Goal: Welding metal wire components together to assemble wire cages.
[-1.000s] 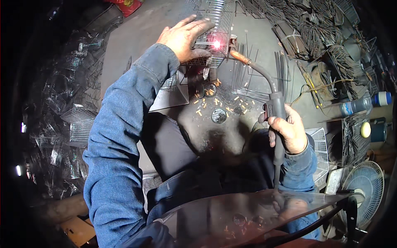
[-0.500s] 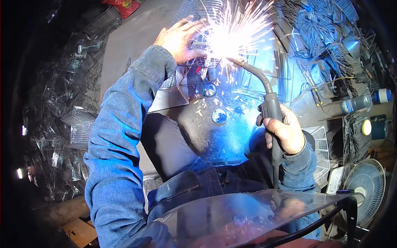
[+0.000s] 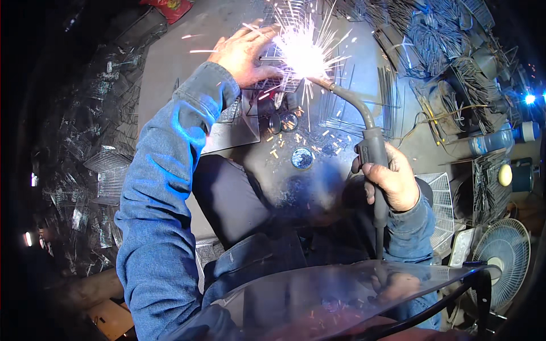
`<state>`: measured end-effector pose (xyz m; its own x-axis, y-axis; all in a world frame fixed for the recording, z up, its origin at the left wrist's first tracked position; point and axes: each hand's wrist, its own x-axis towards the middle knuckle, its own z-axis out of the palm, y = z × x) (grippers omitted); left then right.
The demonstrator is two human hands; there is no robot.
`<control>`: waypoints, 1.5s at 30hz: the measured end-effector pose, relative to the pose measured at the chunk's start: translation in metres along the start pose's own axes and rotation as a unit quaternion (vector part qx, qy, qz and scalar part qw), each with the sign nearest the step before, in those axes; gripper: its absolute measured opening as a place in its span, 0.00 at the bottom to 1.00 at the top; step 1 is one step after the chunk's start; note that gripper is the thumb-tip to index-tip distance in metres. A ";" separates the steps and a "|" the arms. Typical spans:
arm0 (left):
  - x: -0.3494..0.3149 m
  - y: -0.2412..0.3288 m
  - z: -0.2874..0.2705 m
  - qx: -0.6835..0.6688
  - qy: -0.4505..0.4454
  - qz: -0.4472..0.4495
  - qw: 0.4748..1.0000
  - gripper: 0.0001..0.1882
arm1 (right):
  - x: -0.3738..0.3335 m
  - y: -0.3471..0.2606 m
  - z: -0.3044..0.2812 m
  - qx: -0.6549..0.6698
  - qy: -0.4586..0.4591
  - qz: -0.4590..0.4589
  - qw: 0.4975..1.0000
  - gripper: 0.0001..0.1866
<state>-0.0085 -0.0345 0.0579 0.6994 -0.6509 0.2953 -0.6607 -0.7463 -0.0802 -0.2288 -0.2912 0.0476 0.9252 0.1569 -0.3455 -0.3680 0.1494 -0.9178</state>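
My right hand is wrapped round the handle of a welding torch, its thumb near the trigger. The torch's curved neck reaches up and left to a glaring white arc with sparks flying off it. Left of the arc, my left hand grips a wire mesh piece, with fingers along the top and thumb below. Glare hides the fingertips, the torch tip and much of the mesh. Below the mesh, a small round tin stands among scattered bits, with round dark pieces nearer the mesh.
Bundled wire rods lie at the far right, with loose thin rods nearer. On the right are a bottle, a white wire basket and a fan. Wire baskets pile up on the left. A clear visor crosses the bottom.
The arc's glare and spark spray have shrunk and shifted slightly left. Blue light on the floor has dimmed, and a bright blue light has appeared at the far right. Both hands hold nearly still.
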 end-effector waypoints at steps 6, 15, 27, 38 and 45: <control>0.013 0.041 -0.012 0.011 -0.048 -0.058 0.997 0.46 | 0.012 -0.001 -0.019 0.086 0.090 -0.144 0.982 0.19; 0.087 0.037 -0.002 0.056 -0.059 0.212 0.974 0.58 | 0.068 0.019 -0.060 0.262 0.136 -0.169 0.940 0.15; 0.170 0.086 0.008 0.145 -0.117 0.051 0.981 0.37 | 0.088 0.016 -0.026 0.063 0.213 -0.146 0.964 0.10; 0.174 0.089 0.013 0.134 -0.123 0.020 0.983 0.32 | 0.073 0.014 -0.016 -0.008 0.244 -0.199 0.949 0.09; 0.179 0.088 0.015 0.140 -0.129 -0.024 0.981 0.21 | 0.080 0.020 -0.018 0.050 0.238 -0.173 0.954 0.09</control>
<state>0.0623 -0.2186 0.0894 0.7979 -0.6002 0.0564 -0.5497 -0.7628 -0.3405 -0.1603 -0.2931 -0.0016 0.9217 -0.3759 -0.0961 -0.0169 0.2086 -0.9779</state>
